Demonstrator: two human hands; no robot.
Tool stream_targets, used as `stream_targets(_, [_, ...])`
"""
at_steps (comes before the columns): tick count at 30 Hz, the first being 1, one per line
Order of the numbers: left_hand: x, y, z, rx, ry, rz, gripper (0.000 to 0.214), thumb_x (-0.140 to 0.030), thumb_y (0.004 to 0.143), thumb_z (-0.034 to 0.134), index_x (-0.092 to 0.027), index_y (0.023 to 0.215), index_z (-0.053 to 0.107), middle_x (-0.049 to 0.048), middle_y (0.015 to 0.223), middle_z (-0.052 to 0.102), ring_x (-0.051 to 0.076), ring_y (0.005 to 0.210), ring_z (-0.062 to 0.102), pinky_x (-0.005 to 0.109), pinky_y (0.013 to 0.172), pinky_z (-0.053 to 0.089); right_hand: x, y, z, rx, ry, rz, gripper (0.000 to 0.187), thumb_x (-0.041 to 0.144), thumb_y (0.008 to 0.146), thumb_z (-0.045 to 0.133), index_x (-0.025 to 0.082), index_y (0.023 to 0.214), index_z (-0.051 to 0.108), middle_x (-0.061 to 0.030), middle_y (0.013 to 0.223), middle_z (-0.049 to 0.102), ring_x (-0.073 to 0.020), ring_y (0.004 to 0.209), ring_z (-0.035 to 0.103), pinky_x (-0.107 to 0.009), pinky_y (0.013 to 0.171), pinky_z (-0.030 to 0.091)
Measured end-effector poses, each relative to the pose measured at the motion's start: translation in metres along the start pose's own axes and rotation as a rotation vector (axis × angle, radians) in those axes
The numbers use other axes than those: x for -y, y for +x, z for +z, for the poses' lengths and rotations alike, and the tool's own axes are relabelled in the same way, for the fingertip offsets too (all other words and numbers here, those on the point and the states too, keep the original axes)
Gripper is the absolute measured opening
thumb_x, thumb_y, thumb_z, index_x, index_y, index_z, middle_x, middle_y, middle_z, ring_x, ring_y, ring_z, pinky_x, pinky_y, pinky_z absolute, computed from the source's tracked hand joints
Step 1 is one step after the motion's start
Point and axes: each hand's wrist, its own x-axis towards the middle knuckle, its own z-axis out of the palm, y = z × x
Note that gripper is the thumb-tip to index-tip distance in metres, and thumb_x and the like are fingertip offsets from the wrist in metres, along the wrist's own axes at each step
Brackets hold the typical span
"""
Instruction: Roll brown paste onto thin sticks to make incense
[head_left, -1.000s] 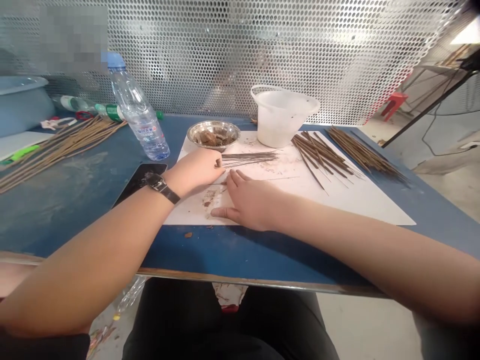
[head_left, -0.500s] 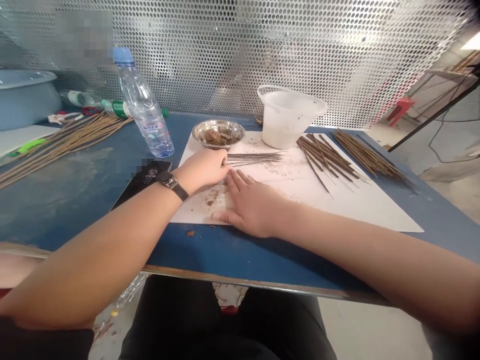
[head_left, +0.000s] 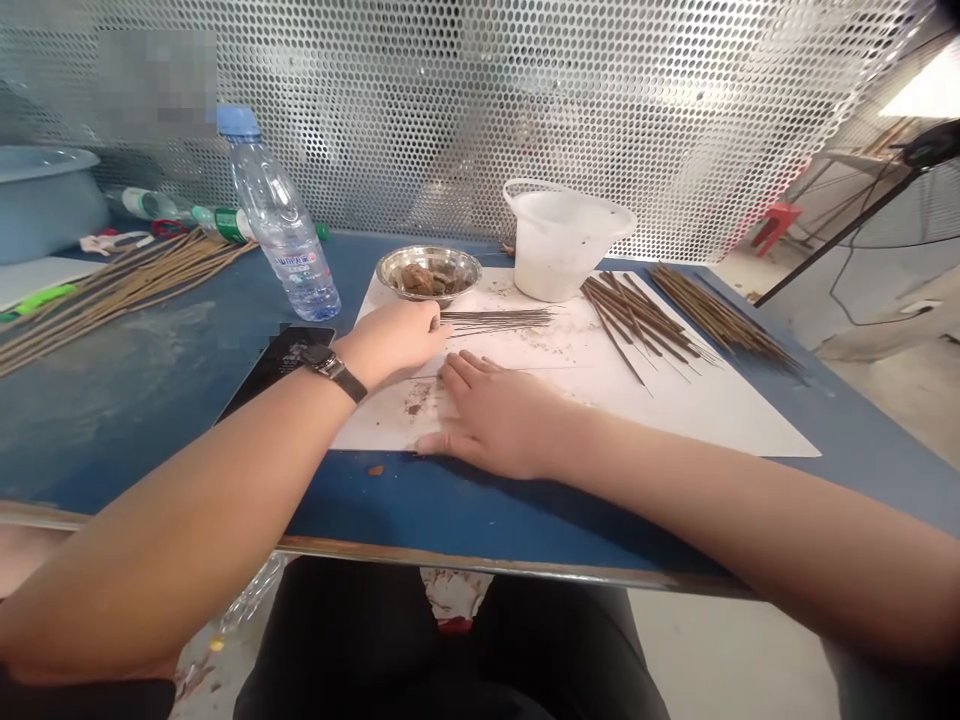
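My left hand, with a watch on the wrist, rests on a white sheet with its fingers curled at the end of a bundle of thin dark sticks. What it pinches is too small to name. My right hand lies flat on the sheet, palm down, fingers stretched out, over a thin stick whose far end shows to its right. Brown crumbs smear the sheet between the hands. A metal bowl with brown paste stands just beyond my left hand.
A white plastic tub stands behind the sheet, with coated brown sticks and another pile to its right. A water bottle, a dark phone, long bamboo sticks and a blue basin lie left. Perforated metal screen behind.
My right hand has slid a little back toward me across the sheet. My left hand stays curled at the end of the thin sticks. The view shifted slightly.
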Motion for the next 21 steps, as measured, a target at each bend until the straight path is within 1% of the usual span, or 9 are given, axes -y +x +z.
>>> stream_targets(3, [0.002, 0.001, 0.002, -0.019, -0.028, 0.002, 0.042, -0.059, 0.099, 0.048, -0.023, 0.099, 0.07, 0.0108, 0.081, 0.072, 0.029, 0.074, 0.066, 0.036, 0.063, 0.042, 0.015, -0.015, -0.005, 0.015, -0.001, 0.023, 0.103, 0.078, 0.103, 0.027, -0.007, 0.158, 0.045, -0.0331, 0.165, 0.038, -0.044, 0.157, 0.036, -0.056, 0.124, 0.038])
stream_targets(5, [0.003, 0.002, 0.003, -0.024, -0.033, 0.007, 0.042, -0.06, 0.098, 0.049, -0.023, 0.096, 0.069, 0.0107, 0.08, 0.072, 0.029, 0.072, 0.065, 0.036, 0.062, 0.041, 0.016, -0.014, -0.005, 0.017, 0.003, 0.027, 0.101, 0.076, 0.103, 0.027, -0.007, 0.157, 0.046, -0.0324, 0.165, 0.04, -0.0437, 0.157, 0.037, -0.055, 0.125, 0.038])
stream_targets(7, [0.002, 0.001, 0.002, -0.017, -0.038, 0.009, 0.04, -0.059, 0.097, 0.051, -0.024, 0.095, 0.069, 0.0104, 0.077, 0.07, 0.029, 0.069, 0.064, 0.037, 0.062, 0.04, 0.007, -0.004, -0.002, 0.0, 0.002, 0.021, 0.101, 0.076, 0.104, 0.027, -0.008, 0.161, 0.039, -0.0317, 0.168, 0.035, -0.0434, 0.16, 0.03, -0.055, 0.128, 0.033])
stream_targets(10, [0.001, 0.001, 0.0, 0.004, -0.043, 0.007, 0.038, -0.057, 0.098, 0.051, -0.023, 0.096, 0.069, 0.0098, 0.074, 0.068, 0.028, 0.067, 0.063, 0.037, 0.062, 0.04, -0.009, 0.011, 0.003, -0.024, -0.003, -0.005, 0.104, 0.075, 0.104, 0.029, -0.009, 0.165, 0.026, -0.0305, 0.173, 0.019, -0.0419, 0.164, 0.015, -0.054, 0.132, 0.022])
stream_targets(12, [0.0, 0.001, -0.001, 0.007, -0.041, 0.001, 0.036, -0.055, 0.098, 0.051, -0.023, 0.096, 0.068, 0.0102, 0.075, 0.069, 0.028, 0.068, 0.063, 0.036, 0.061, 0.04, -0.011, 0.011, 0.003, -0.014, -0.003, -0.012, 0.105, 0.075, 0.104, 0.03, -0.009, 0.166, 0.024, -0.0302, 0.174, 0.017, -0.0423, 0.164, 0.014, -0.055, 0.133, 0.022])
stream_targets(15, [0.001, 0.002, 0.0, -0.003, -0.021, -0.001, 0.037, -0.053, 0.1, 0.048, -0.022, 0.097, 0.068, 0.0111, 0.079, 0.071, 0.028, 0.07, 0.064, 0.036, 0.061, 0.039, 0.003, -0.006, 0.0, 0.006, -0.006, 0.013, 0.106, 0.079, 0.101, 0.028, -0.006, 0.164, 0.034, -0.0303, 0.17, 0.029, -0.0437, 0.161, 0.027, -0.057, 0.129, 0.032])
stream_targets(18, [0.003, 0.003, 0.001, -0.009, 0.003, 0.014, 0.039, -0.052, 0.1, 0.045, -0.022, 0.098, 0.069, 0.0113, 0.08, 0.071, 0.027, 0.071, 0.064, 0.035, 0.061, 0.039, 0.022, -0.023, -0.002, 0.003, -0.047, 0.031, 0.104, 0.081, 0.1, 0.032, -0.003, 0.159, 0.045, -0.0307, 0.165, 0.04, -0.0446, 0.156, 0.039, -0.055, 0.123, 0.041])
stream_targets(20, [0.003, 0.003, 0.002, -0.009, 0.003, 0.022, 0.04, -0.052, 0.1, 0.045, -0.022, 0.099, 0.07, 0.0113, 0.079, 0.071, 0.027, 0.07, 0.063, 0.036, 0.063, 0.04, 0.026, -0.023, -0.002, -0.006, -0.091, 0.034, 0.095, 0.074, 0.103, 0.036, -0.004, 0.156, 0.05, -0.0312, 0.163, 0.044, -0.0443, 0.154, 0.042, -0.054, 0.123, 0.042])
stream_targets(21, [0.004, 0.003, 0.002, -0.011, -0.001, 0.022, 0.04, -0.053, 0.099, 0.045, -0.022, 0.099, 0.071, 0.0115, 0.079, 0.071, 0.028, 0.07, 0.063, 0.036, 0.063, 0.04, 0.023, -0.02, -0.001, -0.014, -0.105, 0.034, 0.089, 0.068, 0.106, 0.036, -0.005, 0.155, 0.05, -0.0314, 0.163, 0.044, -0.0437, 0.154, 0.042, -0.053, 0.124, 0.04])
